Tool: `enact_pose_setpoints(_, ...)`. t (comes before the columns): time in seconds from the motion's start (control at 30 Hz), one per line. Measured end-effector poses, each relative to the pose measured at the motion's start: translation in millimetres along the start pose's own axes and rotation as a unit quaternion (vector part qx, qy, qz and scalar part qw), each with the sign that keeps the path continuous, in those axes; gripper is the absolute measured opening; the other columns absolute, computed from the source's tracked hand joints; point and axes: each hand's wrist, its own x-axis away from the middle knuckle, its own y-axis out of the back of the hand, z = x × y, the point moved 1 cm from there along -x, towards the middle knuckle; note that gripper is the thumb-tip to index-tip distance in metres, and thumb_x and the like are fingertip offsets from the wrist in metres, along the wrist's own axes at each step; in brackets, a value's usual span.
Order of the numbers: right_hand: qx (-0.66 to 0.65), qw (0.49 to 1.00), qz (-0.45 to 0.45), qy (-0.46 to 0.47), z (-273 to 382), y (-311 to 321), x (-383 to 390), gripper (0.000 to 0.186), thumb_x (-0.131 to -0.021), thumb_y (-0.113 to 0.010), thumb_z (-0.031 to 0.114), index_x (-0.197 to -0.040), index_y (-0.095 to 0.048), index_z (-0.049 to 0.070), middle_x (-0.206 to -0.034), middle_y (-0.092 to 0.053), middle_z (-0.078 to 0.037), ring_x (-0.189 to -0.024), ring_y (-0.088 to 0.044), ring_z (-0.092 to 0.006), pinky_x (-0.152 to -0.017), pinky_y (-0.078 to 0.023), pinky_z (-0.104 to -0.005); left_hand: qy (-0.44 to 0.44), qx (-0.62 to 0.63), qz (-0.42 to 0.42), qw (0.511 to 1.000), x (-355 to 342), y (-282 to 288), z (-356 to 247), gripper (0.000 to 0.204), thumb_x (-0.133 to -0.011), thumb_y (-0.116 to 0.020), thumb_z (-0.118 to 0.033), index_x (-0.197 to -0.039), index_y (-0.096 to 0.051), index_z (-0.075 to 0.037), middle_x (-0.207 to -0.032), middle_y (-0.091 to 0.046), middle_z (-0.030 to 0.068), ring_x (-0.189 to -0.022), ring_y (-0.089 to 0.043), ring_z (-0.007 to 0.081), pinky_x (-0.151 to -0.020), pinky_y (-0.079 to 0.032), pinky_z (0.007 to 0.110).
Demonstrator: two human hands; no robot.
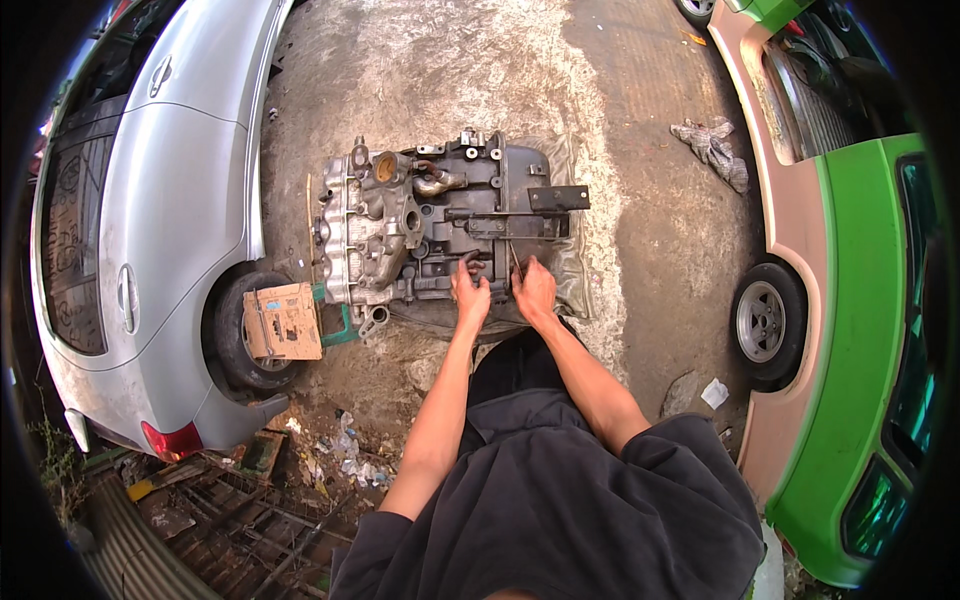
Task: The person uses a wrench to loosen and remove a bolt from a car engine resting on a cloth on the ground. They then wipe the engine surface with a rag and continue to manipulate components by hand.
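A car engine (367,225) lies on the ground right in front of me, with its pale metal head and manifold at the left and its dark block (480,205) at the right. My left hand (471,294) is at the near side of the block, fingers bent in against it; whatever they grip is too small to make out. Close beside it, my right hand (535,290) is closed around a thin metal rod (516,257) that stands against the block's near edge. A flat black bracket (558,198) sticks out at the block's right side.
A silver car (180,190) stands at the left, a cardboard piece (284,321) leaning at its wheel. On the right is a green and pink vehicle (850,280). A crumpled rag (712,150) lies on the concrete. Litter (345,450) and a rusty metal frame (250,520) lie at the lower left.
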Motion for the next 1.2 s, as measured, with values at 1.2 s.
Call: enact_pose_setpoints(1.2,-0.172,0.97,-0.083,-0.149,19.5,21.7,-39.5,0.025,-0.084,-0.07,0.016,-0.092,-0.072,-0.007,-0.079,-0.072,-0.021,-0.069,-0.071,-0.0284,-0.067,-0.055,-0.0398,-0.002,-0.021,0.019,1.0,-0.9,3.9,-4.2,0.049,-0.077,-0.061,0.002,-0.123,-0.054,-0.01,-0.105,-0.063,0.002,-0.104,-0.053,0.0222,-0.095,-0.04,0.042)
